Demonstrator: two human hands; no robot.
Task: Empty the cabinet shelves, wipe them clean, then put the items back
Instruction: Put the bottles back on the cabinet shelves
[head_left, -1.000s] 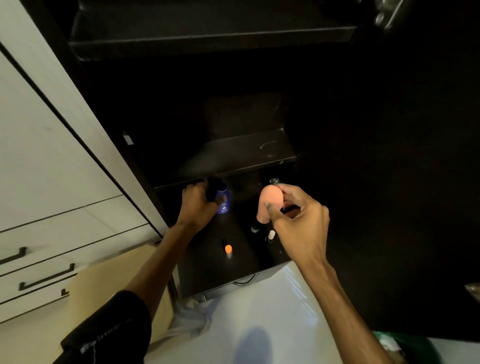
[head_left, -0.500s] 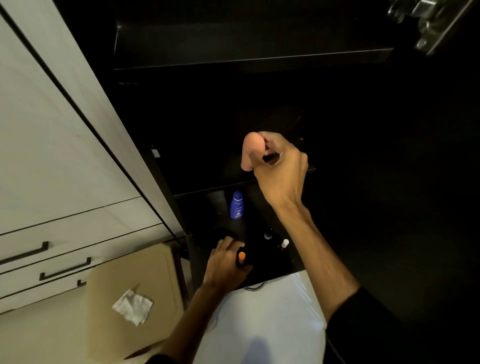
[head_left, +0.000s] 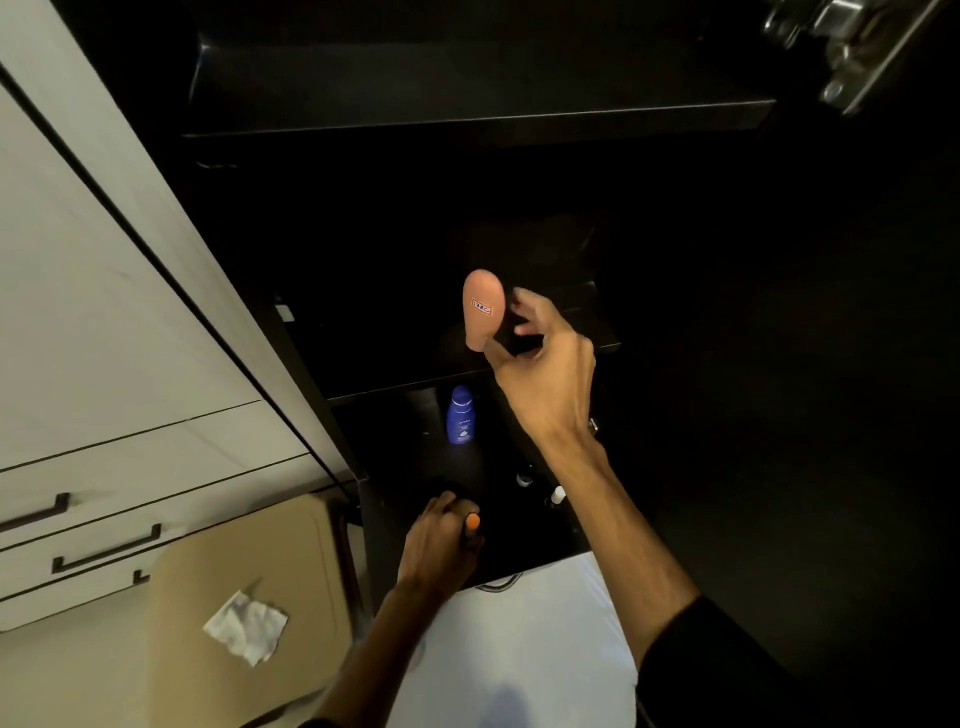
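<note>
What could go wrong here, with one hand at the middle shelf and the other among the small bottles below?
The right hand looks to have loosened off the peach sponge near the shelf edge; it may tip and drop. The forearm hangs above the two small capped bottles and could knock them. The left hand grips the orange-capped bottle in near darkness, close to the blue bottle.

the peach sponge (head_left: 483, 310) looks smooth and matt, with a small glossy sticker on its face. the blue bottle (head_left: 461, 415) is shiny plastic. the cabinet shelf (head_left: 597, 332) is dark board with a dull sheen along its edge. the hinge (head_left: 852, 47) at far right is bright bare metal. the drawer fronts (head_left: 130, 467) at left are pale, matt, faintly grained. the crumpled tissue (head_left: 247, 626) is thin white paper.
</note>
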